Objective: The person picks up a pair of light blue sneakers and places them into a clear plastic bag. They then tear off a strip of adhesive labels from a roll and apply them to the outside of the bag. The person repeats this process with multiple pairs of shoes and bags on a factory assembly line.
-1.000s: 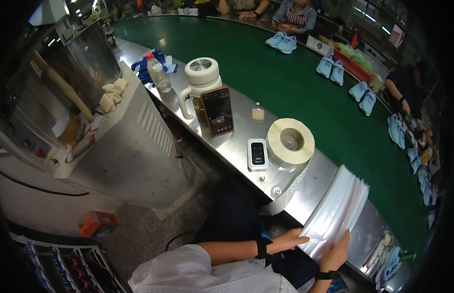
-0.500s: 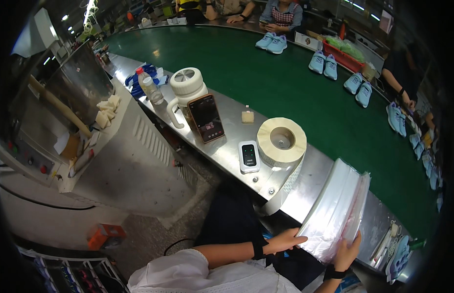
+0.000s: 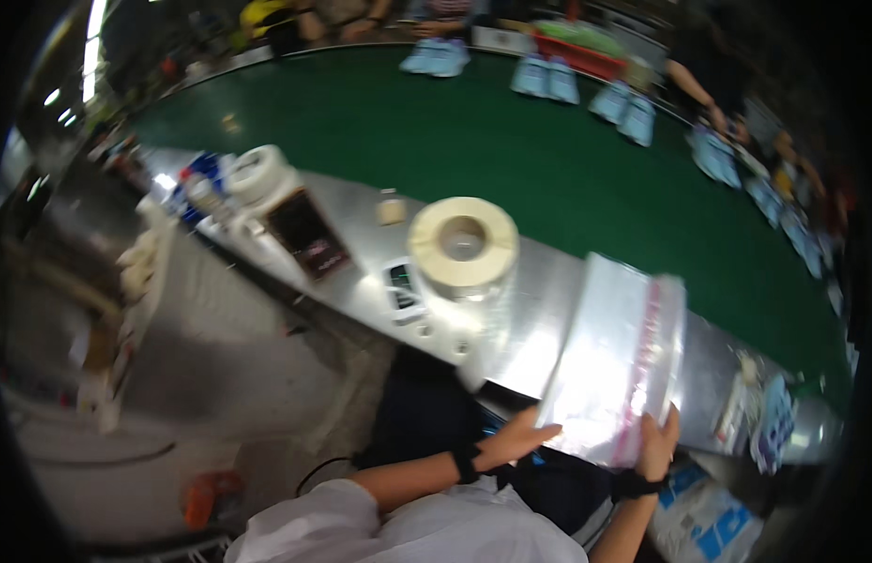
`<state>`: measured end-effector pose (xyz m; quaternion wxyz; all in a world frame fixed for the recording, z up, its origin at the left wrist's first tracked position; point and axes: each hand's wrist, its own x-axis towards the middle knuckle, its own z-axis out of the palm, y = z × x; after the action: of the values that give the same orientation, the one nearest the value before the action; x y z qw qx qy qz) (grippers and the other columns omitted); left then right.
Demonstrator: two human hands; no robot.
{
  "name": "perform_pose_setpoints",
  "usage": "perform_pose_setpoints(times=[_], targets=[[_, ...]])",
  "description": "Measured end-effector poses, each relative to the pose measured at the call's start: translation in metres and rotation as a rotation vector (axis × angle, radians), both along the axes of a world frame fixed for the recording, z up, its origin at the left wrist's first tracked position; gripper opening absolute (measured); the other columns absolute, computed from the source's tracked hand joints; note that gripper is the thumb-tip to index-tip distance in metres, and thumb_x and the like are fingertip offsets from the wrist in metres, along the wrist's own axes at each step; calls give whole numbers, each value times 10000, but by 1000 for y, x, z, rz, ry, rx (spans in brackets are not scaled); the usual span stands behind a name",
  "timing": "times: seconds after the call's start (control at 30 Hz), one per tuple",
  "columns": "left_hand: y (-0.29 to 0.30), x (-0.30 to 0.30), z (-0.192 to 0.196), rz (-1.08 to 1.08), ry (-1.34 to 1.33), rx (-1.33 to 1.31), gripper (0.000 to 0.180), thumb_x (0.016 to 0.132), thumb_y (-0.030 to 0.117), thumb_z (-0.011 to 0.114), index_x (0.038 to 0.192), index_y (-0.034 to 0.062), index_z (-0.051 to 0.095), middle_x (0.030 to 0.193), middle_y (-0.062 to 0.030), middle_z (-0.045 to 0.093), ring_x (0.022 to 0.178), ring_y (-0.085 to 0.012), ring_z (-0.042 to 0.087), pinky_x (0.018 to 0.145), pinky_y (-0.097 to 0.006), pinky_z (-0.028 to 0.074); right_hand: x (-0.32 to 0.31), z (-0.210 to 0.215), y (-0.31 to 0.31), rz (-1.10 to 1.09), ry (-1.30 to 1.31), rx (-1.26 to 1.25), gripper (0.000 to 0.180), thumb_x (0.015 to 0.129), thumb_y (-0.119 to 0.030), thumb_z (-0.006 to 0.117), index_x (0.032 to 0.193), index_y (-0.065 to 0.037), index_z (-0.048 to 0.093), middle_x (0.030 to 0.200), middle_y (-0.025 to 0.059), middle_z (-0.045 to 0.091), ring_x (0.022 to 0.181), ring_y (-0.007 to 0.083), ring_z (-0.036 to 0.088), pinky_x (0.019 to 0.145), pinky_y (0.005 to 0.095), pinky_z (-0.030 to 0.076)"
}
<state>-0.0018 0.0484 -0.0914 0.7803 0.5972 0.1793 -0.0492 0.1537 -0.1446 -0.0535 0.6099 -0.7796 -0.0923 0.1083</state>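
Observation:
A stack of clear plastic bags (image 3: 600, 366) with a pinkish-red strip lies across the metal ledge, its near end in my hands. My left hand (image 3: 516, 439) grips the near left corner, thumb on top and the other fingers partly hidden underneath. At the near right corner, my right hand (image 3: 657, 445) pinches the bags, thumb over the plastic. Left of the stack stands a large roll of cream label tape (image 3: 436, 251), with a strip trailing toward the ledge's front edge.
Beside the roll are a small white device (image 3: 403, 289), a phone (image 3: 307, 235) and a white jug (image 3: 255, 176). Beyond the ledge runs a green belt (image 3: 361, 122) with light blue shoes (image 3: 545, 79) along its far side, where people sit. Scissors-like tools (image 3: 736, 408) and a shoe (image 3: 773, 427) lie right.
The view has swung right and blurred, shifting the scene leftward. The bags now appear flatter and more spread out, with both hands still on their near corners.

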Motion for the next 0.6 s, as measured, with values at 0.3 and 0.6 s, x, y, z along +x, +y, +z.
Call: perform_pose_setpoints(times=[0.3, 0.6], targets=[[-3, -22, 45, 212, -416, 1090, 583, 677, 170, 730, 1175, 35, 458, 1164, -153, 453, 1103, -311, 447, 927, -458, 365, 0, 8, 5, -22, 81, 69, 278, 794, -21, 571, 1062, 45, 544, 917, 74, 607, 812, 115, 555, 735, 255, 453], [-7, 25, 61, -258, -481, 1504, 759, 549, 308, 799, 1198, 55, 497, 1281, -166, 413, 1152, -324, 407, 946, -515, 310, -4, 11, 4, -10, 154, 135, 282, 801, -14, 588, 1071, 55, 544, 933, 87, 613, 812, 121, 567, 738, 257, 459]])
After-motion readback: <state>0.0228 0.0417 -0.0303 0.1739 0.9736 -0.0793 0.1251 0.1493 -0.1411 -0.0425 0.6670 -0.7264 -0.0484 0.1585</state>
